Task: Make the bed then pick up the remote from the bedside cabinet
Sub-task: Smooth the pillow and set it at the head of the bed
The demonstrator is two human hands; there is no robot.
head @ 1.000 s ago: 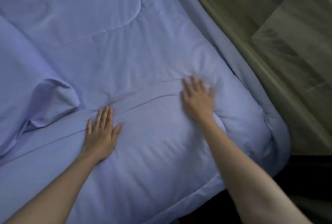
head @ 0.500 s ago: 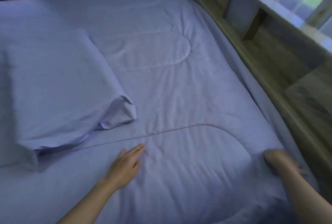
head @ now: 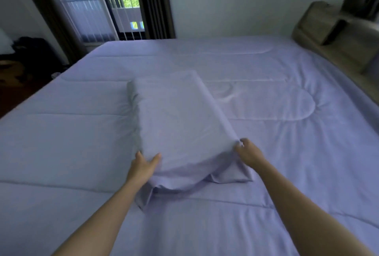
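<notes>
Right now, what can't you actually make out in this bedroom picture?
- Remote and bedside cabinet: not seen in the head view.
- Left hand fingers: tucked under the pillow.
- Wooden headboard shelf: cut off by the right edge.
- Dark pile on the floor: too dim to identify.

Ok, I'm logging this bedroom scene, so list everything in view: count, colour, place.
quilt: one, lilac, spread flat over the bed
pillow: one, lilac, lying on the quilt at mid-bed, loose case end toward the camera
headboard shelf: one, light wood, along the bed's right edge
window: one, white blinds, far wall at left
curtains: dark, beside the window
dark bag: one, black, on the floor at far left
hands: two, left and right, gripping the pillow's near corners
</notes>
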